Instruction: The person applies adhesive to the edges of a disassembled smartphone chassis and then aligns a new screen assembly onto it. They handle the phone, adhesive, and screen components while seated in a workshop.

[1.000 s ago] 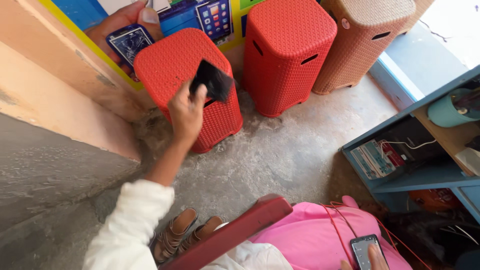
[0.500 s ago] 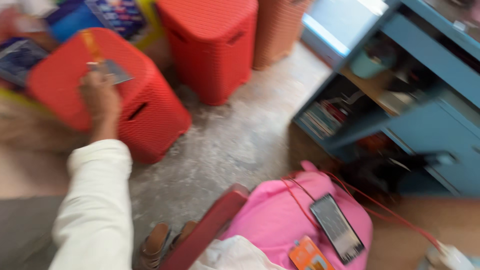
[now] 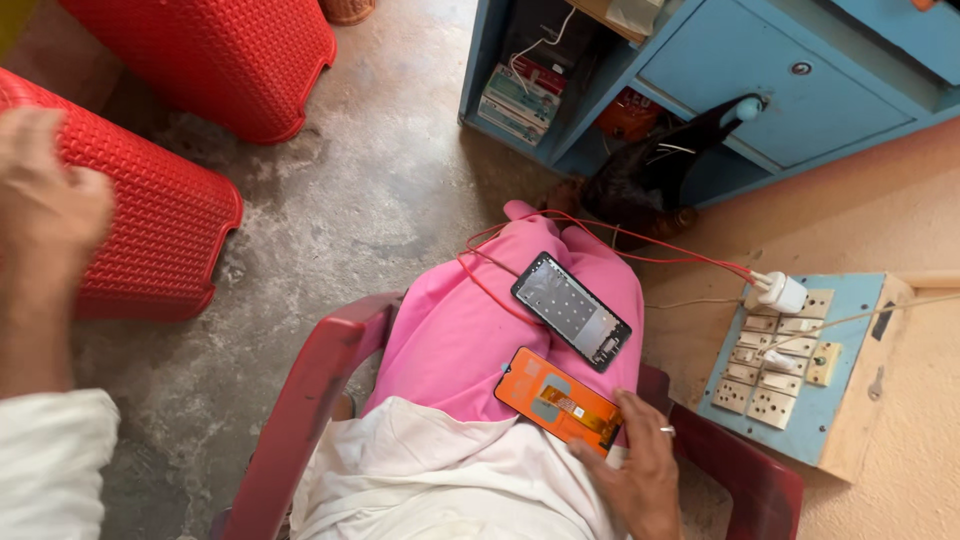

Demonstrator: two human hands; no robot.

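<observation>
On our lap, over the pink cloth (image 3: pixel 450 330), lie an opened phone body (image 3: pixel 571 311) and an orange display panel (image 3: pixel 558 402), side by side but apart. Our right hand (image 3: pixel 632 478) rests its fingertips on the panel's near edge, grip loose, not clamped. Our left hand (image 3: pixel 45 215), blurred, hangs near the red basket (image 3: pixel 150 225); we cannot tell its grip. We judge the panel not yet fitted to the body.

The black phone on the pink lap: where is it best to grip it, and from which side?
Grip the black phone across its two long edges, coming from above. It lies flat and diagonal on the pink lap, both edges free. The right hand rests nearest, touching the orange part.
</observation>
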